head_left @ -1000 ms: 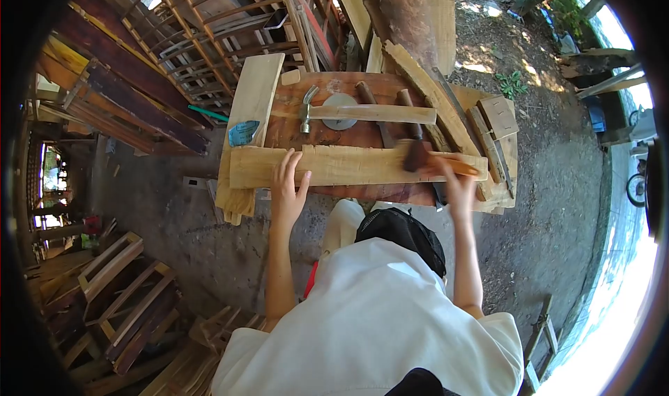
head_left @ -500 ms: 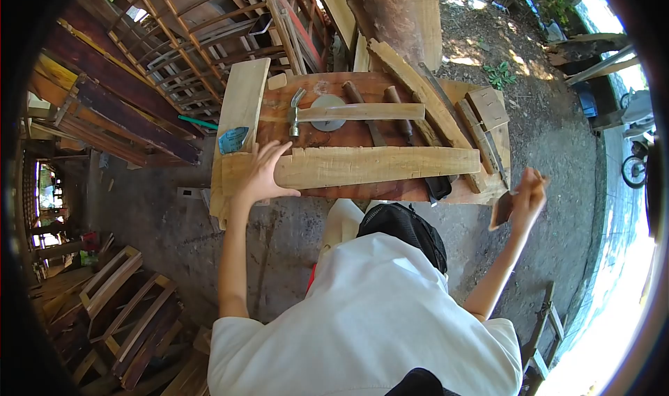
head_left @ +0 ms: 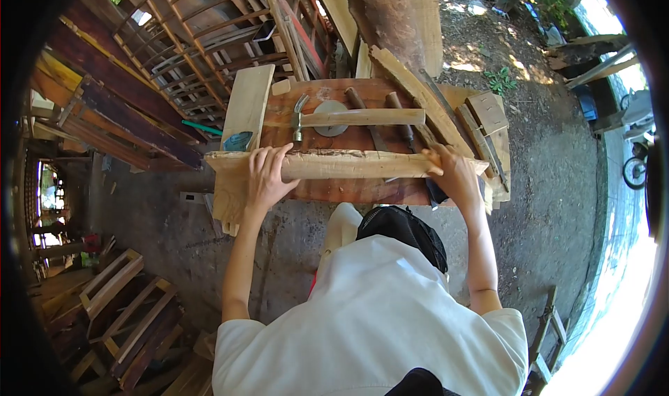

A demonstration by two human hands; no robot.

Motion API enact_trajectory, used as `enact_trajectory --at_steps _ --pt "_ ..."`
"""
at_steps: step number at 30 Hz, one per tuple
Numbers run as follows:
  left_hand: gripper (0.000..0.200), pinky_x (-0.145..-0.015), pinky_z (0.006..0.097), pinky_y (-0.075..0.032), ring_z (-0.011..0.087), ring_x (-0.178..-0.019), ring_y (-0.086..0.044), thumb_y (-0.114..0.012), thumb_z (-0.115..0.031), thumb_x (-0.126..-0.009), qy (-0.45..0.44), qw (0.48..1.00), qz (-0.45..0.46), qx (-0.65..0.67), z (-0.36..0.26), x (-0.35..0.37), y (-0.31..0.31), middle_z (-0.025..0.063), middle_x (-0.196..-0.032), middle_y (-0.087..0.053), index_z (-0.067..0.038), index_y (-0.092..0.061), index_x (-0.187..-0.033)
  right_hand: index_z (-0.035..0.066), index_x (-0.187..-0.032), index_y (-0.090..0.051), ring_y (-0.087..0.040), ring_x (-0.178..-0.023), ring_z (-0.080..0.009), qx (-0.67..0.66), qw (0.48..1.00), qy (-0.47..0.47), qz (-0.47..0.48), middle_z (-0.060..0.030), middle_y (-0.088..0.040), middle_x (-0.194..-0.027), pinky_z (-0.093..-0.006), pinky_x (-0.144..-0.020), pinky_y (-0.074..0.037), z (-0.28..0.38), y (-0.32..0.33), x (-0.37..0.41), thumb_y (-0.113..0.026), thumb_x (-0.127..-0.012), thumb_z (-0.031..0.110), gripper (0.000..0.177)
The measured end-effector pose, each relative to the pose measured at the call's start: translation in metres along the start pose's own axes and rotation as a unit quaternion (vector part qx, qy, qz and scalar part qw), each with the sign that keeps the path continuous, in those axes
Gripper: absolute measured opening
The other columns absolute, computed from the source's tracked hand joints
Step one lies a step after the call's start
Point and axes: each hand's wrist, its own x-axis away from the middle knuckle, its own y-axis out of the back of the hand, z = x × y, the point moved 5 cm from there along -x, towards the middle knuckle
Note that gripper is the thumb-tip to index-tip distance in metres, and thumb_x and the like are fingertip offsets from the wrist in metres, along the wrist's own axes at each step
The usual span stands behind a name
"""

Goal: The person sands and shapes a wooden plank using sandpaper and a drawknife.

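Observation:
A long wooden board (head_left: 355,166) lies across the near side of the workbench (head_left: 334,190), tipped so that a rough edge shows along its far side. Toward its left end, my left hand (head_left: 268,176) grips it with the thumb on the near side. My right hand (head_left: 454,176) holds it near the right end, fingers over the far edge. Beyond the board is a hammer (head_left: 362,118), its handle lying over a round grey disc (head_left: 329,131). Two tools with brown handles (head_left: 355,98) (head_left: 394,103) lie by the hammer handle.
Rough planks (head_left: 418,100) lean across the bench's right side, beside a wooden block (head_left: 487,112). A pale board (head_left: 249,100) with a blue item (head_left: 237,142) is at the left. A log (head_left: 390,27) stands behind. Stacked wooden frames (head_left: 129,312) sit at lower left.
My right hand has moved left from beyond the bench onto the board, and the brown piece it held no longer shows. The board has tipped and shifted slightly.

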Motion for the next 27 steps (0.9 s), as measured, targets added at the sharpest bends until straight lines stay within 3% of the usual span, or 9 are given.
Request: enact_trajectory --at_steps 4,6,12,15,19,23,25,26,27 --pt "0.075 -0.105 0.0485 -0.035 0.0253 -0.115 -0.052 -0.089 -0.022 -0.062 -0.004 0.995 -0.079 -0.059 -0.007 0.003 -0.008 0.0049 -0.117 -0.059 -0.015 -0.058 -0.129 0.006 -0.099 -0.067 -0.066 -0.086 -0.0398 0.023 0.998 -0.034 -0.056 -0.0165 -0.068 -0.095 -0.0489 -0.075 -0.05 0.0 0.007 -0.004 -0.079 -0.076 0.014 0.027" --pt "0.06 -0.102 0.047 -0.037 0.0242 -0.112 -0.054 -0.086 -0.019 -0.066 0.005 0.983 -0.163 -0.079 -0.005 0.007 -0.012 0.003 -0.113 -0.062 -0.014 -0.062 -0.12 0.007 -0.099 -0.066 -0.066 -0.083 -0.0391 0.039 0.996 -0.051 -0.066 -0.0141 -0.067 -0.096 -0.0483 -0.071 -0.05 0.007 0.009 -0.003 -0.075 -0.08 0.013 0.022" --pt "0.043 -0.098 0.0472 -0.039 0.0217 -0.106 -0.057 -0.077 -0.004 -0.068 0.037 0.98 -0.181 -0.076 -0.007 0.024 -0.029 -0.0001 -0.111 -0.064 -0.014 -0.067 -0.109 0.009 -0.097 -0.065 -0.067 -0.08 -0.0361 0.046 0.971 -0.031 -0.231 -0.0078 -0.065 -0.101 -0.0455 -0.068 -0.054 0.01 0.009 0.009 -0.067 -0.089 0.016 0.01" --pt "0.044 -0.096 0.0467 -0.042 0.0231 -0.103 -0.058 -0.076 0.001 -0.067 0.03 0.984 -0.174 -0.031 -0.016 0.029 -0.027 0.0014 -0.109 -0.064 -0.012 -0.068 -0.108 0.009 -0.094 -0.065 -0.068 -0.078 -0.0341 0.059 0.972 -0.051 -0.221 -0.0066 -0.064 -0.102 -0.043 -0.067 -0.053 -0.009 -0.016 0.016 -0.067 -0.091 0.023 0.015" --pt "0.045 -0.094 0.0459 -0.044 0.0251 -0.103 -0.059 -0.073 0.008 -0.066 0.038 0.983 -0.177 0.041 -0.028 0.041 -0.03 0.0038 -0.107 -0.064 -0.009 -0.069 -0.107 0.005 -0.099 -0.065 -0.07 -0.083 -0.0338 0.05 0.976 -0.048 -0.205 -0.0069 -0.065 -0.118 -0.0418 -0.073 -0.056 -0.013 -0.028 0.026 -0.067 -0.091 0.023 0.019" --pt "0.047 -0.093 0.0458 -0.044 0.0287 -0.103 -0.058 -0.067 0.012 -0.064 0.079 0.975 -0.18 0.1 -0.029 0.055 -0.052 0.0062 -0.107 -0.062 -0.008 -0.067 -0.106 0.003 -0.107 -0.065 -0.07 -0.084 -0.0342 0.02 0.988 -0.044 -0.148 -0.0095 -0.066 -0.116 -0.0418 -0.074 -0.056 -0.001 -0.015 0.028 -0.065 -0.093 0.019 0.02" --pt "0.053 -0.093 0.0464 -0.043 0.0324 -0.104 -0.056 -0.065 0.013 -0.062 0.114 0.972 -0.173 0.115 -0.026 0.058 -0.057 0.0077 -0.108 -0.06 -0.009 -0.064 -0.11 0.005 -0.121 -0.063 -0.071 -0.084 -0.0317 -0.054 0.985 0.1 -0.128 -0.0147 -0.067 -0.114 -0.0379 -0.077 -0.055 0.015 -0.002 0.025 -0.061 -0.097 0.014 0.025" --pt "0.053 -0.093 0.0464 -0.043 0.0324 -0.104 -0.056 -0.065 0.013 -0.062 0.115 0.971 -0.173 0.116 -0.027 0.058 -0.058 0.0077 -0.108 -0.06 -0.009 -0.064 -0.11 0.005 -0.121 -0.063 -0.071 -0.084 -0.0317 -0.053 0.985 0.099 -0.127 -0.0147 -0.067 -0.114 -0.0379 -0.077 -0.055 0.025 0.008 0.025 -0.061 -0.097 0.014 0.025" --pt "0.055 -0.094 0.0465 -0.043 0.0331 -0.105 -0.056 -0.064 0.013 -0.063 0.132 0.972 -0.157 0.115 -0.029 0.056 -0.056 0.0084 -0.109 -0.059 -0.01 -0.063 -0.112 0.004 -0.121 -0.062 -0.067 -0.076 -0.0315 -0.181 0.979 0.041 -0.085 -0.0155 -0.066 -0.108 -0.0378 -0.072 -0.052 0.039 0.018 0.022 -0.06 -0.098 0.014 0.026"
